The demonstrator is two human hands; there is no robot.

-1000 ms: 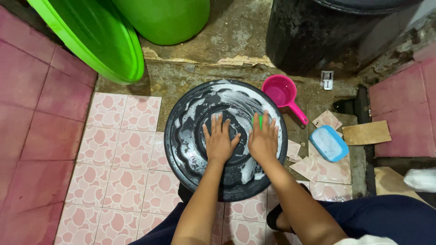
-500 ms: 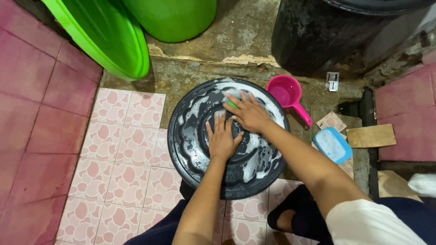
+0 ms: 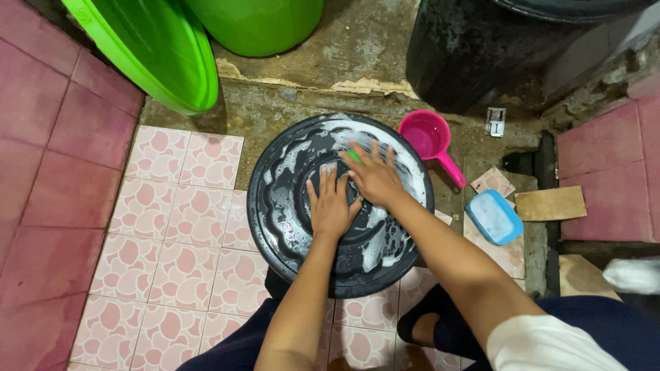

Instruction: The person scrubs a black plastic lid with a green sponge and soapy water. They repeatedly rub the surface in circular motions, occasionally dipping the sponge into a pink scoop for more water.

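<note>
One soapy black lid (image 3: 295, 206); left hand (image 3: 331, 205) flat, grip open; right hand (image 3: 375, 175) presses one green sponge (image 3: 353, 155).

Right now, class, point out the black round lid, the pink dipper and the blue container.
black round lid (image 3: 282, 206), head view, soapy left rim.
pink dipper (image 3: 425, 135), head view, inside of bowl.
blue container (image 3: 493, 216), head view, top face.

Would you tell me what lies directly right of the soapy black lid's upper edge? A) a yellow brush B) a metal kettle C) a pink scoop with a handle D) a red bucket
C: a pink scoop with a handle sits on the ground beside the black lid.
</note>
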